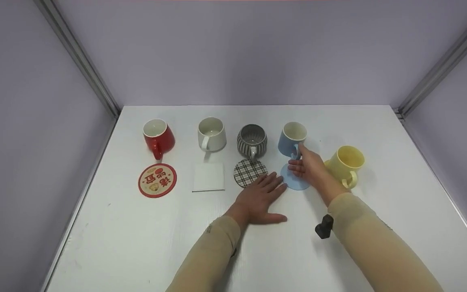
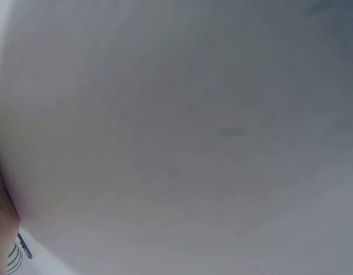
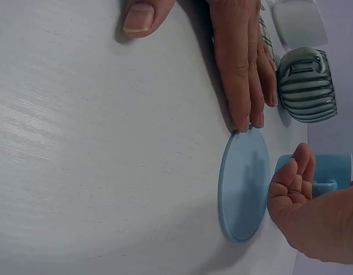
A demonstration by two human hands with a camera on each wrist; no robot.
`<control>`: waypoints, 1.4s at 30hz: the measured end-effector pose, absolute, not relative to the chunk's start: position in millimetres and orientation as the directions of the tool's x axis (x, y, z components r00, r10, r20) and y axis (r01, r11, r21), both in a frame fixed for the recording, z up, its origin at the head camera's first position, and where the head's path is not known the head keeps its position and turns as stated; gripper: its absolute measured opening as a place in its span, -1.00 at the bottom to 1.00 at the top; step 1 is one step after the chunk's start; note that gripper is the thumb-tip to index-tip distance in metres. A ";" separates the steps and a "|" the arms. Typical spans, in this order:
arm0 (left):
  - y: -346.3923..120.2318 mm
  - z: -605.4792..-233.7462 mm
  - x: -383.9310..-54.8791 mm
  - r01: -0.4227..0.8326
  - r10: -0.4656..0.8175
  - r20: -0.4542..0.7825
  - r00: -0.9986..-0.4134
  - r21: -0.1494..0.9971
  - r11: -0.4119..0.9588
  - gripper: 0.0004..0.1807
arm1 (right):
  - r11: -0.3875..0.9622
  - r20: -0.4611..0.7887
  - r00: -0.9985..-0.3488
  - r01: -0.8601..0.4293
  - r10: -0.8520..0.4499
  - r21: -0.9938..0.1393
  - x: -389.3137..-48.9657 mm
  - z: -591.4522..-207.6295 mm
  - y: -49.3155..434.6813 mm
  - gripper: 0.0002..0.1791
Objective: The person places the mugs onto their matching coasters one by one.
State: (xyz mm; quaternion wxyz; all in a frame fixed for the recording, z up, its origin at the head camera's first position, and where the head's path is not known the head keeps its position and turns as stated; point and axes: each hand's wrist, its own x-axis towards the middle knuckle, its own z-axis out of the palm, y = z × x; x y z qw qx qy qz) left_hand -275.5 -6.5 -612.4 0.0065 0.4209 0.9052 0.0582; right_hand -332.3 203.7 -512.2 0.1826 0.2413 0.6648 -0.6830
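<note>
My right hand (image 1: 311, 165) holds the handle of a light blue mug (image 1: 287, 142), which stands upright just behind a round blue coaster (image 1: 297, 183). Whether the mug's base touches the table is hard to tell. My left hand (image 1: 260, 199) lies flat with its fingers spread and the thumb out to the side. Its fingertips reach the near-left edge of the blue coaster, as the right wrist view shows, and cover part of a checked round coaster (image 1: 245, 172). Behind that coaster is a grey ribbed mug (image 1: 251, 147). The left wrist view shows mostly a blurred pale surface.
A yellow mug (image 1: 343, 163) stands right of my right hand, with a yellow edge showing beside its base. Further left are a white mug (image 1: 213, 140) behind a white square coaster (image 1: 209, 177), and a red mug (image 1: 164, 142) behind a red patterned coaster (image 1: 157, 181). Walls enclose the white table (image 1: 128, 235).
</note>
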 end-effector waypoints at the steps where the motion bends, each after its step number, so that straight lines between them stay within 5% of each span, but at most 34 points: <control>1: -6.6 -612.4 -275.6 0.762 0.763 0.039 -0.645 0.109 0.638 0.15 | -0.051 -0.571 -0.818 0.569 0.070 -0.821 -332.5 -511.9 203.6 -0.22; 17: -5.2 -610.6 -276.7 0.759 0.760 0.033 -0.650 0.096 0.645 0.16 | 0.004 -0.563 -0.820 0.566 0.103 -0.824 -339.1 -515.9 203.0 -0.41; 42: -6.0 -612.3 -277.1 0.765 0.766 0.038 -0.642 0.086 0.638 0.15 | -0.005 -0.570 -0.814 0.573 0.111 -0.819 -339.7 -521.4 202.8 -0.40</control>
